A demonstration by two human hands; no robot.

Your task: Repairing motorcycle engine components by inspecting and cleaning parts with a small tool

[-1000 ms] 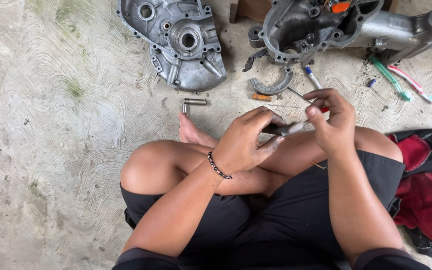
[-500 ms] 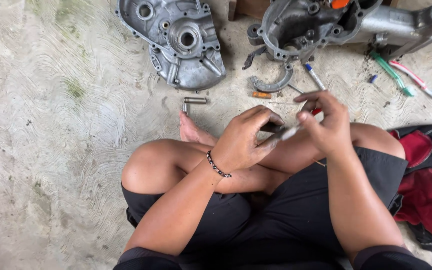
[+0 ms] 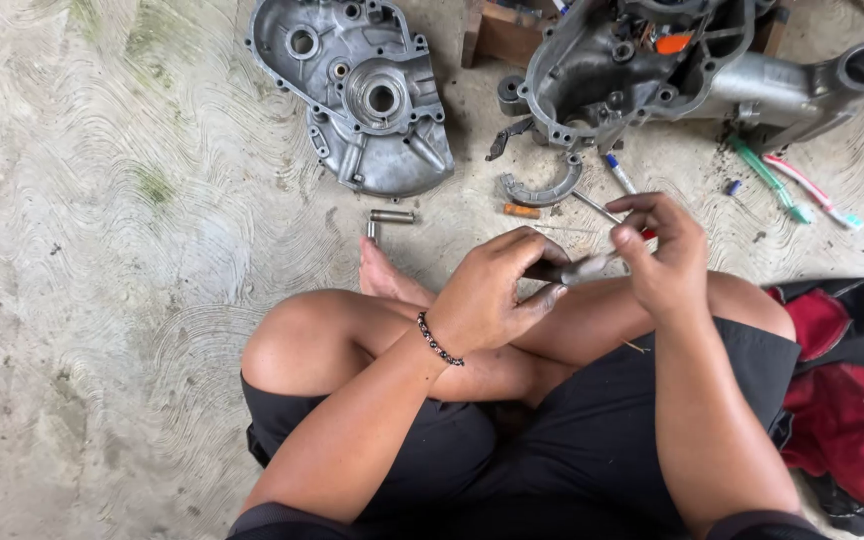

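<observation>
Metal rod (image 3: pixel 582 268) pinched between left hand (image 3: pixel 497 290) and right hand (image 3: pixel 664 258).

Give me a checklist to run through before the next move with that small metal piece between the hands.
1. Left hand grips the small metal rod: ok, fingers closed around its near end.
2. Right hand on the rod's far end: ok, fingertips pinch it.
3. Rod's exact type and condition: cannot tell, mostly hidden by fingers.
4. Rod held clear of the crossed legs: ok, it sits above the knees.
5. Loose parts within sight: ok, two short metal pins and a curved brake shoe lie on the concrete floor.
6. Engine case cover out of the way: ok, it lies flat, apart from the hands.
</observation>
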